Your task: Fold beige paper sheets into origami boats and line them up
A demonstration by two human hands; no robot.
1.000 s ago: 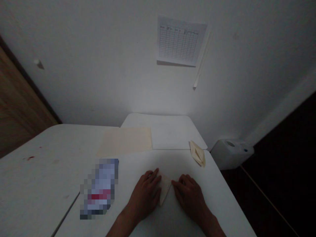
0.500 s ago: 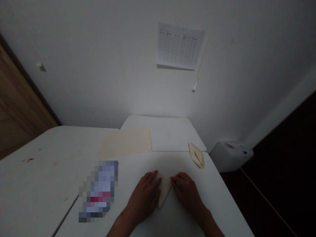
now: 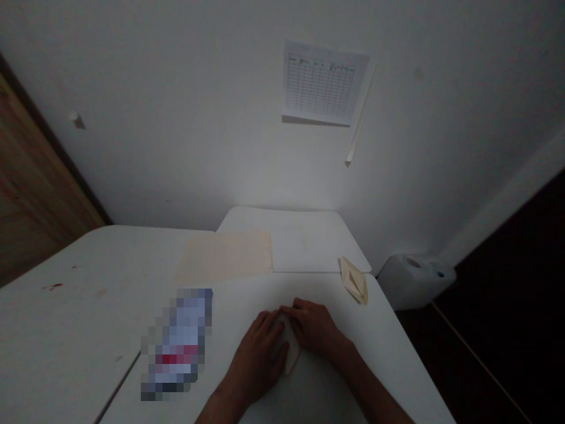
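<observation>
A small piece of folded cream paper (image 3: 293, 348) lies on the white table in front of me, partly covered by both hands. My left hand (image 3: 261, 350) holds its left side down against the tabletop, with the thumb resting on the paper and the fingers along its edge. Reaching across the upper part, my right hand (image 3: 315, 325) presses bent fingers at the far corner, where its fingertips meet the left ones. Another folded cream paper piece (image 3: 354, 281) sits beyond my right hand, near the table's right edge. The fingertips' exact grip is partly hidden.
A flat cream sheet (image 3: 225, 256) lies at the back left. A blurred bluish item with a red band (image 3: 185, 338) is left of my hands. A white box-like container (image 3: 412, 282) stands right of the table (image 3: 397, 383). A printed chart (image 3: 324, 82) hangs on the wall.
My right hand has moved left and slightly away from me, from the paper's right corner to its far corner. My left hand stays nearly in place on the paper.
</observation>
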